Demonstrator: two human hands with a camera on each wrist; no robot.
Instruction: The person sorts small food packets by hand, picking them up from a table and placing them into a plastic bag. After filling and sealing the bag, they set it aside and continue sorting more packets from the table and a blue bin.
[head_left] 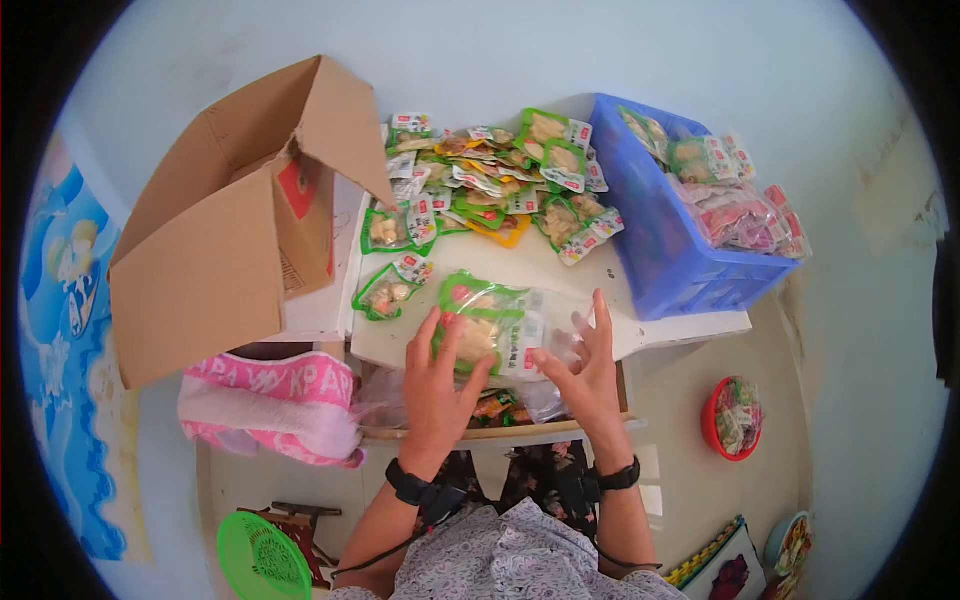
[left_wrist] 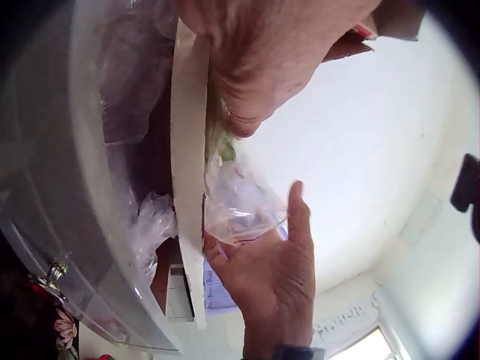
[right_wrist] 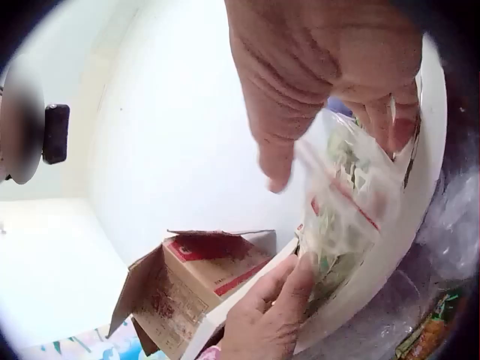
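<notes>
A clear plastic bag (head_left: 550, 309) lies at the table's front edge, with green-edged food packets (head_left: 478, 335) inside it. My left hand (head_left: 440, 388) rests on the bag's left part, fingers spread over the packets. Around the bag's loose right end is my right hand (head_left: 588, 385), its thumb and fingers wide apart. Some of those right fingers show behind the clear plastic. From the right wrist, a red line crosses the clear bag (right_wrist: 349, 225), and left fingertips (right_wrist: 304, 274) touch its edge.
Many loose packets (head_left: 480, 180) are heaped at the table's back. A cardboard box (head_left: 200, 270) stands left, a blue crate (head_left: 650, 250) of packets right. Below the table edge, an open drawer (head_left: 590, 427) holds plastic bags. A red bowl (head_left: 708, 425) is on the floor.
</notes>
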